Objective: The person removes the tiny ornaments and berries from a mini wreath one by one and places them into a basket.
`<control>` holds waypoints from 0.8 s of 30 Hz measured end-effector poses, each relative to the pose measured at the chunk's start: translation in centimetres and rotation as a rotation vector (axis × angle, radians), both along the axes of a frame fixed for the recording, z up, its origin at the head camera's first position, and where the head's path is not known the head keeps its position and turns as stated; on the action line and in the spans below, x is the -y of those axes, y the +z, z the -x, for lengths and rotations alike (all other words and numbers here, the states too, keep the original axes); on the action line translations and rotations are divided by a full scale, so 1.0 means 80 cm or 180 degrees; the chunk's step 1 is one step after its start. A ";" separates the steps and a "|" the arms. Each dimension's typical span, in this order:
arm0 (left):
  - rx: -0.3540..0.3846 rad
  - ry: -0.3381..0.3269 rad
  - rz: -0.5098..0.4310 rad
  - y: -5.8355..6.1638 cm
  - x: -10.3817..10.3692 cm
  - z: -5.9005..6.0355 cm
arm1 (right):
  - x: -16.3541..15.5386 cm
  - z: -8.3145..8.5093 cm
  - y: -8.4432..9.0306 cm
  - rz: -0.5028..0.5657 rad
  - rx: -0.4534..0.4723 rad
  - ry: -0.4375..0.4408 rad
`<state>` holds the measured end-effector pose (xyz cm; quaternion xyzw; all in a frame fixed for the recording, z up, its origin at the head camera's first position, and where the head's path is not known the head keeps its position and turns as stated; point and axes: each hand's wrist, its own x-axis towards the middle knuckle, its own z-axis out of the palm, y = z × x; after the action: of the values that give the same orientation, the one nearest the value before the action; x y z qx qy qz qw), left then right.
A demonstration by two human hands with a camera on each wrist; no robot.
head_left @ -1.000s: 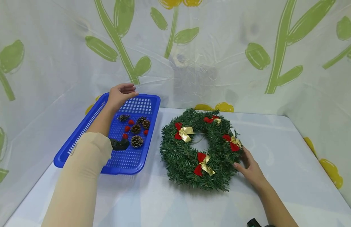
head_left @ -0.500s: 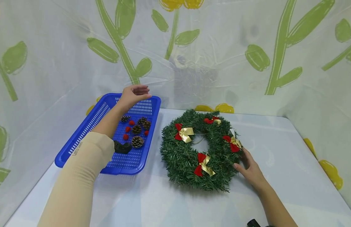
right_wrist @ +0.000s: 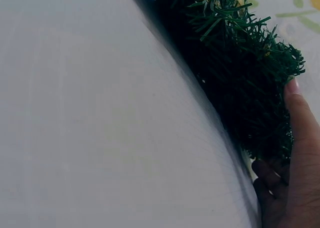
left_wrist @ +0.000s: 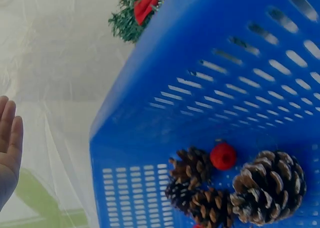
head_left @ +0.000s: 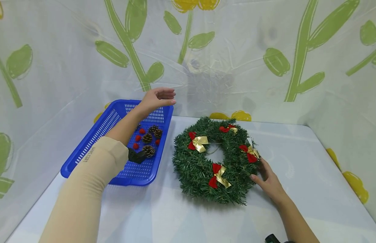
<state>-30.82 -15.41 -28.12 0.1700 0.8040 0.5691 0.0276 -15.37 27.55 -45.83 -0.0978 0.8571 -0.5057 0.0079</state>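
My left hand is raised over the far right corner of the blue plastic basket. Its fingers are loosely bent, and nothing is seen in them; in the left wrist view only part of that hand shows. A green wreath lies on the table to the right of the basket, trimmed with several red and gold bows. At the wreath's right edge my right hand holds it. In the right wrist view the thumb lies against the greenery and the other fingers curl at its lower side.
Inside the basket lie several pine cones and small red balls. A black wrist device sits on the left forearm. Behind the white table hangs a sheet printed with flowers and leaves.
My left hand has moved to the right, from above the basket's far left part to its far right corner. The right hand and the wreath stay put.
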 end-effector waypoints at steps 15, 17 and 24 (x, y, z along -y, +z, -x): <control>-0.0017 -0.0312 0.0150 0.003 -0.057 0.006 | -0.001 -0.001 0.001 -0.0022 0.0028 0.0021; -0.0017 -0.0354 0.0151 0.003 -0.065 0.007 | -0.001 -0.001 0.001 -0.0024 0.0030 0.0023; 0.0002 -0.0468 0.0030 0.003 -0.091 0.011 | -0.001 -0.001 0.002 -0.0061 0.0069 0.0005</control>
<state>-31.67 -8.15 -27.87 0.2282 0.7920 0.5618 0.0703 -15.26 27.63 -45.68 -0.0930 0.8617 -0.4985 0.0185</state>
